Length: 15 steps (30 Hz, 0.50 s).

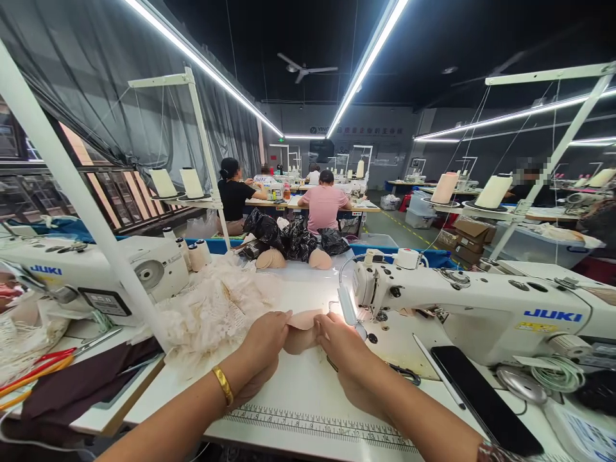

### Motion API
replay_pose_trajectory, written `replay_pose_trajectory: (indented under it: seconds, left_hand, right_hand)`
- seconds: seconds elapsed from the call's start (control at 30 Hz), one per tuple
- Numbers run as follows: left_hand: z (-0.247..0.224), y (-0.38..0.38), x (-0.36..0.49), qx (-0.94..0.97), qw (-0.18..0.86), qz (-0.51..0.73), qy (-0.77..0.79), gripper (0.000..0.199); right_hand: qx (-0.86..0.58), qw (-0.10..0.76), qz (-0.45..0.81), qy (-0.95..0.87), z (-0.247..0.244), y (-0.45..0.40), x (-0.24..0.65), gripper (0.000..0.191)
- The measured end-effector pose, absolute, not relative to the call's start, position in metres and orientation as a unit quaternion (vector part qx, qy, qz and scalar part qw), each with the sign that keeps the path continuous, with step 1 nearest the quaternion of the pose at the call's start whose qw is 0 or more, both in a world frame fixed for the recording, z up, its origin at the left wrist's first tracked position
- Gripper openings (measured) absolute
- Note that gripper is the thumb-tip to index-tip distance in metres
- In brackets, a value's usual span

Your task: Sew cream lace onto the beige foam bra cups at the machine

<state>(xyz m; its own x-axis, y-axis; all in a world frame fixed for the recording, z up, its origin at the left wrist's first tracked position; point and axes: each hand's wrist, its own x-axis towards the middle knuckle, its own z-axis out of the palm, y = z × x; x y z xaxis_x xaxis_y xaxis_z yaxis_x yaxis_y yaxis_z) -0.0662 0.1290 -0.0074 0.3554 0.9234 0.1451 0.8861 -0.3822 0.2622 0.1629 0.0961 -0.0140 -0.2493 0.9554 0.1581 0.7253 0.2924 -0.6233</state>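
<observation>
left fingers (280, 323) and right fingers (329, 328) — both pinched closed — grip a beige piece (305, 319).

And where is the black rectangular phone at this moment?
The phone lies at the head view's lower right, right of the slim white pen, near the right-hand white sewing machine.

Head-worn view, forward and downward

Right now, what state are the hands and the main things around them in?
Left hand: pinching the beige piece
Right hand: pinching its other end
Beige piece: held between both hands
Machine lamp: lit
Ceiling lights: on
Black phone: lying flat, screen dark
Cream lace: heaped, crumpled
Ceiling fan: cannot tell whether turning
</observation>
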Motion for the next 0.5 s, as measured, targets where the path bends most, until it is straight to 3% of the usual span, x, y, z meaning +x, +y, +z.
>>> replay_pose_trajectory:
  seconds: [0.2,0.33,0.5]
  left_hand:
    - [-0.009,0.131,-0.052,0.836,0.051,0.116,0.534,0.036]
    - [0.015,0.119,-0.068,0.824,0.01,0.139,0.548,0.048]
    - [-0.002,0.071,-0.135,0.815,-0.113,0.185,0.537,0.051]
  right_hand:
    - [-0.561,0.309,0.264,-0.721,-0.021,0.11,0.157,0.019]
    - [-0.54,0.328,0.32,-0.706,-0.017,0.098,0.157,0.012]
    - [-0.525,0.396,0.386,-0.647,-0.023,0.047,0.196,0.023]
